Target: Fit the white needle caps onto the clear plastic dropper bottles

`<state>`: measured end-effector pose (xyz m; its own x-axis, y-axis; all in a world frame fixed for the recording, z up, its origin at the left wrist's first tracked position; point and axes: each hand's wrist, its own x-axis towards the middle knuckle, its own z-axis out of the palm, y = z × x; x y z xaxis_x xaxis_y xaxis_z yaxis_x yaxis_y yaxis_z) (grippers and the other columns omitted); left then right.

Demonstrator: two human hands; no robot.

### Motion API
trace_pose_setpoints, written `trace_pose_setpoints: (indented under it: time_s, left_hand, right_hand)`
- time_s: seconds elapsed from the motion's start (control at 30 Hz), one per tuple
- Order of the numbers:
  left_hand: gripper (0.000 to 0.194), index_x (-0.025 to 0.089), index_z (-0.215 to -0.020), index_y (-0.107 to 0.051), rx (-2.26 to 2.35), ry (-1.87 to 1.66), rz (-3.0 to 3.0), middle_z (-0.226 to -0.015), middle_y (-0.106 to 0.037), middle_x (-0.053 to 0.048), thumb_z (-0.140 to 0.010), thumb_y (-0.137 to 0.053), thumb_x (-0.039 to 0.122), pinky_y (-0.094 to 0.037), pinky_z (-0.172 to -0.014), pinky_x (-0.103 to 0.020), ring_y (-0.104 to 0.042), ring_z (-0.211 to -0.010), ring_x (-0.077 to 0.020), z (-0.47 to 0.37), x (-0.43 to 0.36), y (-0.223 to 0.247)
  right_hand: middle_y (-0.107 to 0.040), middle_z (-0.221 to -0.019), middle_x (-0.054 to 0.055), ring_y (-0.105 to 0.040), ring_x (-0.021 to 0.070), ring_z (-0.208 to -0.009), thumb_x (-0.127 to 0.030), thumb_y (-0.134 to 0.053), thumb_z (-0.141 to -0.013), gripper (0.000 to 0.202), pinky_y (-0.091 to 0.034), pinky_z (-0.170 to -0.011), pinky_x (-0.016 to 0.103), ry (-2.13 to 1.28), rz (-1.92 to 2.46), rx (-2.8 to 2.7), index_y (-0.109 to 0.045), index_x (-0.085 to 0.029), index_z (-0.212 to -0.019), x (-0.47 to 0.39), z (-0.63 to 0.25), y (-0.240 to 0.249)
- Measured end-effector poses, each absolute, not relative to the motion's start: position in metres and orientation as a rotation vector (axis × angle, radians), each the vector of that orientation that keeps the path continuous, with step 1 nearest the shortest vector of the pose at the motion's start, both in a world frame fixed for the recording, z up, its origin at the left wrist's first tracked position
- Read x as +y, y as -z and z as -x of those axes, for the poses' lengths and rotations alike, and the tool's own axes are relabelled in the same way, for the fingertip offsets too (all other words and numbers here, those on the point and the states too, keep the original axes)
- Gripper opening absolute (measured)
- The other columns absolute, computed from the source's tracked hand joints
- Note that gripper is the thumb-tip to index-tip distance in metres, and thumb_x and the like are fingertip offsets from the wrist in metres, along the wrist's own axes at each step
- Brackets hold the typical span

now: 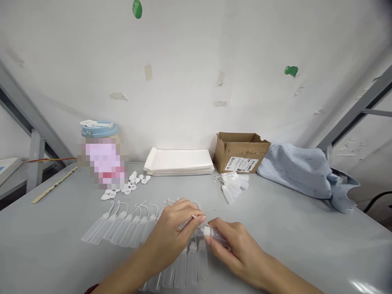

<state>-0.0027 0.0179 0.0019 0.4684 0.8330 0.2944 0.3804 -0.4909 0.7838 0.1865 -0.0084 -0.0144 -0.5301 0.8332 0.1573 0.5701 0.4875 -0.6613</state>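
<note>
Near the front middle of the grey table, my right hand (237, 247) is wrapped round a small translucent bottle (219, 237) with a white cap, which points left. My left hand (173, 228) pinches a thin white strip (194, 216) between thumb and fingers, just left of the cap. Translucent bottles with thin curved white tubes (122, 228) lie side by side to the left, partly hidden by my left hand. More bottles (192, 263) lie in a row below my hands.
Small white caps (127, 187) are scattered at the back left, by a blurred pink item (104, 159). Behind stand a white stack (180, 161) and a cardboard box (240, 153). Several bottles (234, 185) lie before the box. Blue cloth (297, 169) is at the right.
</note>
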Motion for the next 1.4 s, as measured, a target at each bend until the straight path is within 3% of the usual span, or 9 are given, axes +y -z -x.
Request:
trace_pose_setpoints:
  time_s: [0.1, 0.2, 0.3, 0.4, 0.63, 0.8, 0.97, 1.2, 1.4]
  left_hand:
    - [0.032, 0.016, -0.075, -0.068, 1.053, -0.734, -1.852, -0.076, -0.064, -0.004, -0.09, -0.047, 0.035, -0.044, -0.069, -0.026, -0.056, -0.075, -0.0164, 0.004, 0.018, -0.004]
    - [0.035, 0.014, -0.069, -0.064, 1.007, -0.601, -1.661, -0.066, -0.059, -0.001, -0.087, -0.05, 0.042, -0.043, -0.06, -0.023, -0.053, -0.064, -0.0137, 0.003, 0.017, -0.005]
    - [0.033, 0.014, -0.068, -0.062, 0.965, -0.579, -1.544, -0.062, -0.056, 0.001, -0.084, -0.053, 0.041, -0.042, -0.058, -0.022, -0.053, -0.06, -0.0122, 0.002, 0.015, -0.006]
    - [0.031, 0.014, -0.067, -0.061, 0.952, -0.578, -1.525, -0.059, -0.054, 0.002, -0.084, -0.054, 0.039, -0.041, -0.057, -0.021, -0.052, -0.059, -0.0114, 0.001, 0.014, -0.008]
    - [0.017, 0.018, -0.08, -0.07, 0.967, -0.645, -1.774, -0.076, -0.062, -0.001, -0.082, -0.057, 0.03, -0.043, -0.063, -0.023, -0.053, -0.07, -0.0141, 0.0, 0.014, -0.013]
    - [0.017, 0.017, -0.08, -0.068, 0.989, -0.618, -1.718, -0.077, -0.062, -0.001, -0.08, -0.06, 0.031, -0.045, -0.066, -0.023, -0.054, -0.071, -0.0142, -0.001, 0.013, -0.014]
    - [0.034, 0.016, -0.07, -0.066, 0.999, -0.533, -1.673, -0.061, -0.055, 0.001, -0.086, -0.052, 0.041, -0.041, -0.058, -0.022, -0.051, -0.062, -0.0123, -0.002, 0.012, -0.015]
    - [0.018, 0.02, -0.086, -0.069, 0.946, -0.599, -1.611, -0.083, -0.064, -0.001, -0.08, -0.063, 0.035, -0.045, -0.071, -0.024, -0.056, -0.078, -0.0146, 0.0, 0.012, -0.011]
    - [0.018, 0.018, -0.081, -0.065, 1.01, -0.571, -1.42, -0.079, -0.062, 0.001, -0.071, -0.07, 0.032, -0.044, -0.065, -0.022, -0.057, -0.078, -0.0151, 0.001, 0.013, -0.011]
  right_hand:
    - [-0.035, -0.057, -0.007, -0.031, 0.0097, -0.047, -0.03, -0.038, -0.093, 0.018, -0.025, -0.048, 0.023, -0.707, 1.175, -2.297, -0.041, -0.021, -0.078, -0.008, -0.189, 0.014]
    - [-0.05, -0.061, -0.003, -0.041, 0.0112, -0.05, -0.029, -0.036, -0.094, 0.017, -0.03, -0.05, 0.023, -0.656, 1.169, -2.319, -0.047, -0.019, -0.084, -0.007, -0.19, 0.013]
    - [-0.063, -0.075, 0.004, -0.054, 0.0138, -0.057, -0.028, -0.033, -0.095, 0.019, -0.037, -0.054, 0.024, -0.677, 1.134, -2.35, -0.05, -0.018, -0.091, -0.007, -0.19, 0.013]
    - [-0.068, -0.081, 0.008, -0.06, 0.0166, -0.062, -0.031, -0.034, -0.095, 0.022, -0.041, -0.056, 0.025, -0.67, 1.136, -2.367, -0.05, -0.017, -0.096, -0.007, -0.19, 0.013]
    - [-0.061, -0.061, 0.0, -0.052, 0.0136, -0.048, -0.038, -0.042, -0.094, 0.03, -0.038, -0.049, 0.022, -0.693, 1.248, -2.353, -0.046, -0.017, -0.115, -0.007, -0.195, 0.01]
    - [-0.062, -0.067, 0.003, -0.055, 0.0155, -0.053, -0.034, -0.037, -0.096, 0.024, -0.036, -0.049, 0.023, -0.572, 1.21, -2.443, -0.05, -0.015, -0.104, -0.007, -0.195, 0.008]
    - [-0.061, -0.068, 0.003, -0.055, 0.0135, -0.051, -0.03, -0.031, -0.097, 0.024, -0.03, -0.046, 0.022, -0.362, 1.045, -2.474, -0.048, -0.018, -0.087, -0.007, -0.193, 0.011]
    - [-0.058, -0.059, 0.0, -0.049, 0.0131, -0.047, -0.032, -0.041, -0.093, 0.019, -0.029, -0.044, 0.02, -0.468, 1.225, -2.49, -0.05, -0.016, -0.096, -0.006, -0.195, 0.013]
    - [-0.055, -0.06, 0.0, -0.046, 0.0117, -0.046, -0.029, -0.031, -0.096, 0.024, -0.027, -0.044, 0.022, -0.285, 1.085, -2.518, -0.048, -0.017, -0.084, -0.005, -0.193, 0.013]
